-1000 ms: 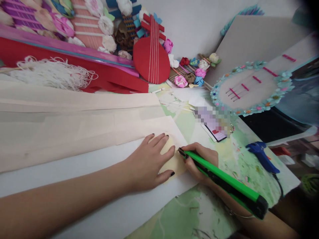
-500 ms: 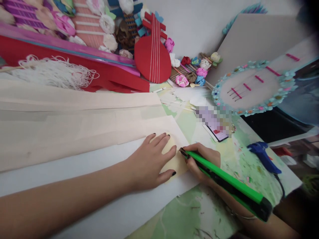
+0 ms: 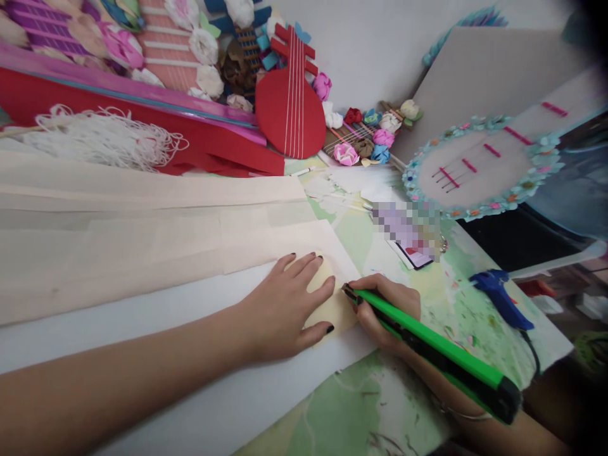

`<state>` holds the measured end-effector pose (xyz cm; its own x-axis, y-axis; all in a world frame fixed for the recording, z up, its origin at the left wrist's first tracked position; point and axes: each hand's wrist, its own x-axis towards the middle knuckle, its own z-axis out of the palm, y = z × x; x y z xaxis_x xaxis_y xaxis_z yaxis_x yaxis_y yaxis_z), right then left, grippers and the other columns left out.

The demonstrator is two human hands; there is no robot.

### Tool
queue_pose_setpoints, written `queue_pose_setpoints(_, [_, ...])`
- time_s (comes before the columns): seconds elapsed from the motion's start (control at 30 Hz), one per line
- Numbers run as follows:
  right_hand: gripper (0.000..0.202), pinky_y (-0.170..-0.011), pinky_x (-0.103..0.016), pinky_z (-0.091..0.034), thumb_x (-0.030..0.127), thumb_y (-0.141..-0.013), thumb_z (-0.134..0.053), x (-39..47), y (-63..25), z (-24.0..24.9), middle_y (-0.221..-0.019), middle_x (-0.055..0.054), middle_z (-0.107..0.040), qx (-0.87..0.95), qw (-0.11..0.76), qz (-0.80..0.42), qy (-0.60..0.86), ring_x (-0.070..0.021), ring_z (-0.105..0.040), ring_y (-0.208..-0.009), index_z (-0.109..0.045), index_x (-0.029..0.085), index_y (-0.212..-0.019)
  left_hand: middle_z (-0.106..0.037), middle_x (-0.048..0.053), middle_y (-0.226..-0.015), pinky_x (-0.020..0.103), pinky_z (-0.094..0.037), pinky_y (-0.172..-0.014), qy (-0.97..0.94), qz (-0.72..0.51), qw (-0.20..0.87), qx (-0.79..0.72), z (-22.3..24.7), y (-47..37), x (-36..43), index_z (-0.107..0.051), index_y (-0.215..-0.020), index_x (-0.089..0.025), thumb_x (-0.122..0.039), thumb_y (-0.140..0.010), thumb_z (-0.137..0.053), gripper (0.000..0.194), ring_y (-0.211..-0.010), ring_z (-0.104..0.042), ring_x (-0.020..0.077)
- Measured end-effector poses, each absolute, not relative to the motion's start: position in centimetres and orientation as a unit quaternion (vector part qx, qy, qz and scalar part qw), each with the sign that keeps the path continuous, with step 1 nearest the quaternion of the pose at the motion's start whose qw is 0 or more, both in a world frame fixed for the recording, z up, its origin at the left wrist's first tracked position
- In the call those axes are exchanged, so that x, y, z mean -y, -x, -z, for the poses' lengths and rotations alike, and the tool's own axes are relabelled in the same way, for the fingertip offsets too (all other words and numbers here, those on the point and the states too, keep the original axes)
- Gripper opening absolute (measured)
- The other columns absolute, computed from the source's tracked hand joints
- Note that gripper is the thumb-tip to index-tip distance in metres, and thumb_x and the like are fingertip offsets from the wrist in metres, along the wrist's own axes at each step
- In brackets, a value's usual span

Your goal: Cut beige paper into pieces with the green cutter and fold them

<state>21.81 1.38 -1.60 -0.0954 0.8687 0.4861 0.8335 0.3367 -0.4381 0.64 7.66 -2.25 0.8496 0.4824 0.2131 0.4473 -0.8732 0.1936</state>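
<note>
My left hand (image 3: 289, 304) lies flat with its fingers spread on a pale yellow piece (image 3: 332, 310), which rests on large white sheets (image 3: 213, 361). In my right hand (image 3: 384, 307) is a green and black utility knife (image 3: 437, 335), gripped near its front end like a pen. The knife's tip is close to the right edge of the yellow piece, a little to the right of my left fingers. Whether the blade touches the sheet is too small to tell. Long cream sheets (image 3: 118, 253) lie above my left arm.
A blue glue gun (image 3: 501, 297) and a phone (image 3: 418, 250) lie to the right. Behind are a red lute-shaped craft (image 3: 292, 114), paper flowers (image 3: 346, 153), white strings (image 3: 109, 136) and a round flower-edged craft (image 3: 479, 168).
The view has shifted very slightly. Both hands and the knife stay in nearly the same place.
</note>
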Motion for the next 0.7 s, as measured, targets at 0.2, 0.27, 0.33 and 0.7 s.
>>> queue_pose_setpoints(0.2, [0.022,-0.054,-0.024,-0.046,0.018,-0.071,-0.052,-1.45,-21.97,1.8,-0.067,0.003,-0.071,0.741,0.347,-0.032,0.575,-0.0124,-0.065,-0.054,-0.064,0.024,-0.088,-0.04,0.023,-0.146,0.057,-0.029,-0.109,-0.958,-0.137,0.074,-0.242,2.27,-0.63,-7.66,-0.045,-0.137,-0.018,-0.051,-0.091,-0.045,0.056,-0.138,-0.035,0.0382])
queue_pose_setpoints(0.27, [0.022,-0.054,-0.023,-0.046,0.017,-0.071,-0.052,-1.36,-21.95,1.8,-0.067,0.004,-0.071,0.739,0.351,-0.032,0.574,-0.012,-0.064,-0.053,-0.064,0.024,-0.088,-0.04,0.023,-0.146,0.057,-0.029,-0.109,-0.957,-0.136,0.075,-0.243,2.29,-0.6,-7.64,-0.045,-0.137,-0.018,-0.051,-0.091,-0.046,0.056,-0.138,-0.035,0.0378])
queue_pose_setpoints(0.33, [0.022,-0.055,-0.023,-0.047,0.017,-0.071,-0.052,-1.25,-21.9,1.78,-0.066,0.004,-0.07,0.736,0.357,-0.029,0.575,-0.0116,-0.063,-0.052,-0.064,0.024,-0.088,-0.04,0.023,-0.146,0.057,-0.029,-0.109,-0.957,-0.136,0.076,-0.244,2.27,-0.58,-7.62,-0.046,-0.137,-0.018,-0.05,-0.091,-0.047,0.056,-0.138,-0.035,0.0375])
queue_pose_setpoints(0.7, [0.019,-0.056,-0.025,-0.047,0.02,-0.072,-0.051,-1.01,-21.75,1.49,-0.065,0.003,-0.07,0.733,0.352,-0.036,0.581,-0.0124,-0.063,-0.051,-0.063,0.024,-0.086,-0.041,0.024,-0.145,0.057,-0.029,-0.109,-0.959,-0.125,0.073,-0.245,2.03,-0.59,-7.57,-0.046,-0.137,-0.017,-0.05,-0.092,-0.045,0.056,-0.138,-0.035,0.0381])
